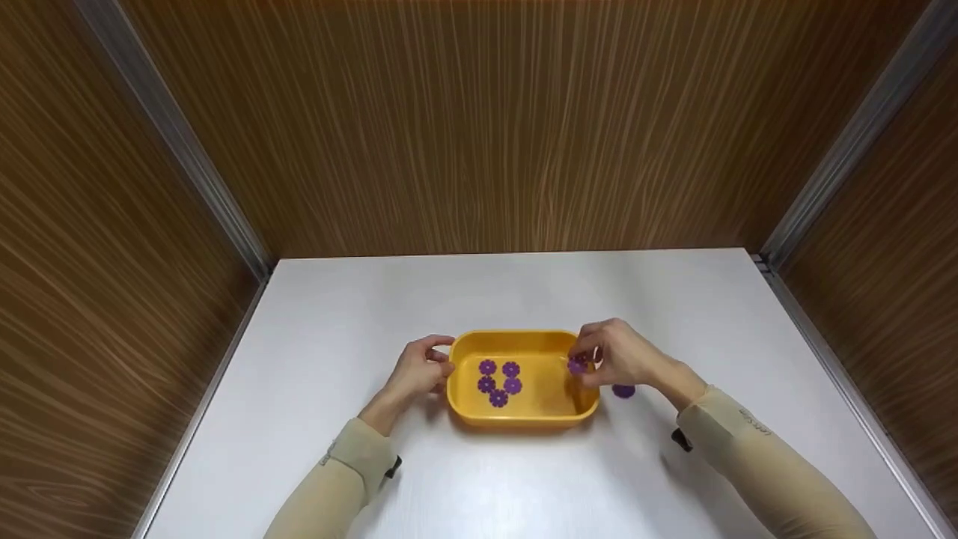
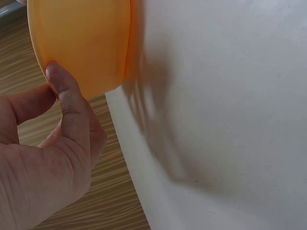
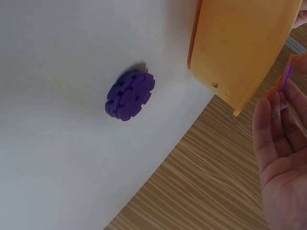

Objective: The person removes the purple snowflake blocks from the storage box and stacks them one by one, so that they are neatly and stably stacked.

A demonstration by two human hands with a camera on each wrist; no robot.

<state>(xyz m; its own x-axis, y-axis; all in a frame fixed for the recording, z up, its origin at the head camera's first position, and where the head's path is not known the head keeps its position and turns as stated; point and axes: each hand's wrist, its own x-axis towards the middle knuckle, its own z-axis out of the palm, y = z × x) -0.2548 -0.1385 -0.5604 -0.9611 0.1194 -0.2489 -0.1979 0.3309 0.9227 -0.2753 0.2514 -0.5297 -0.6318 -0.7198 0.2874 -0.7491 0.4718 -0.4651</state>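
Note:
A yellow plastic tub [image 1: 539, 421] stands on the white table, with several purple flower-shaped discs [image 1: 498, 398] lying flat in its left half. My left hand [image 1: 419, 370] grips the tub's left end. In the left wrist view, the thumb [image 2: 62, 86] presses the outer wall near the rim. Over the tub's right end, my right hand [image 1: 617, 352] pinches one purple notched disc [image 3: 286, 75] between thumb and fingertips. Just outside that end, a short stack of the same discs [image 3: 130, 95] rests on the table, partly covered by the right hand in the head view.
The white tabletop [image 1: 359, 299] meets a wood-grain panel [image 1: 509, 127] at the back. Similar panels with grey metal rails [image 1: 187, 165] close off the left and right sides. Both forearms wear beige sleeves [image 1: 756, 457].

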